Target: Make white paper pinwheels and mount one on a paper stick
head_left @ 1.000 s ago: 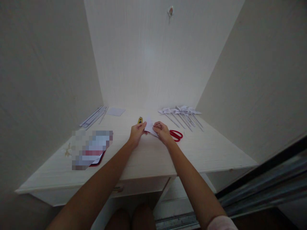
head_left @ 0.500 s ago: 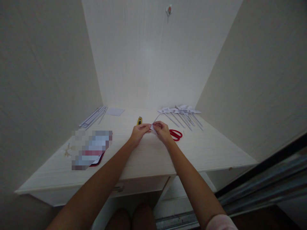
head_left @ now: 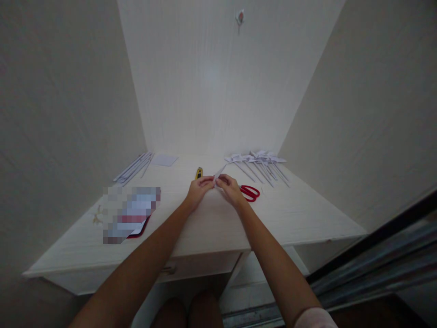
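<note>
At a pale wood-grain counter [head_left: 290, 214], with knees just showing under its front edge, a person works a small piece of white paper [head_left: 218, 174] between both hands above the middle of the surface. The left hand [head_left: 196, 193] and the right hand [head_left: 231, 190] meet fingertip to fingertip, each pinching the paper. Only a narrow folded strip pokes up beyond the fingers, and its exact shape is too small to make out.

Red-handled scissors [head_left: 250, 192] lie just beside the right hand, and a yellow utility knife [head_left: 198, 172] lies just beyond the left. Toward the front left, a flat item with a dark red edge [head_left: 131, 214] is blurred out, so nothing on it can be read.

Judging by the counter, the work is well along but not finished. At the far right lies a heap of paper-topped sticks [head_left: 259, 161], apparently completed. At the far left, a bundle of bare sticks [head_left: 134, 166] and a white paper square [head_left: 164, 159] lie unused, and the piece in hand has no stick on it.

A small hook-like fitting [head_left: 240, 17] hangs high on the back wall. No brand, label or writing is legible anywhere.
</note>
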Demonstrator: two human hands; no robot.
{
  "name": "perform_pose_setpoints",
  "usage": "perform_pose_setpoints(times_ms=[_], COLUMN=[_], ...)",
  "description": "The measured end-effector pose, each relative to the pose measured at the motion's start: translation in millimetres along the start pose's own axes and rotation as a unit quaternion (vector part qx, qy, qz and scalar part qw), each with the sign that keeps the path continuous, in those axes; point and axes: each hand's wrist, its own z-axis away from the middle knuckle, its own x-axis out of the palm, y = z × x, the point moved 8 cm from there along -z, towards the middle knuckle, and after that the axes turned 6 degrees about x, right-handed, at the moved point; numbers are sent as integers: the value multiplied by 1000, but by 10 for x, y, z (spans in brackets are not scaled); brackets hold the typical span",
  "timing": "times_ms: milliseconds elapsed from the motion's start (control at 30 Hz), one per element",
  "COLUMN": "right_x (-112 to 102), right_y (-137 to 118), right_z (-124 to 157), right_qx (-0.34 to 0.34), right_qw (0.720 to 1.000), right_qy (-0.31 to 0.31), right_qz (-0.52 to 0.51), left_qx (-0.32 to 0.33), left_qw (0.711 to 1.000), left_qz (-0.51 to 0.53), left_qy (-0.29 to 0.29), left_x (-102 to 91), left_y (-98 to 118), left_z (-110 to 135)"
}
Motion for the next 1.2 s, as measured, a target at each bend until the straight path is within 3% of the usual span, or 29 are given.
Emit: perform_pose_setpoints(times_ms=[500, 1200], right_x=[32, -53], right_y=[-40, 22], right_z=[11, -34], right_qx=[-6, -12], right_qw=[1000, 999], right_qy=[-20, 3], right_qz=[-2, 50], left_qx=[3, -2], left_qw=[1000, 1000], left_qz=[4, 24], left_qy=[-1, 5], left_x=[0, 14], left_y=[-15, 3], left_z=[-12, -4])
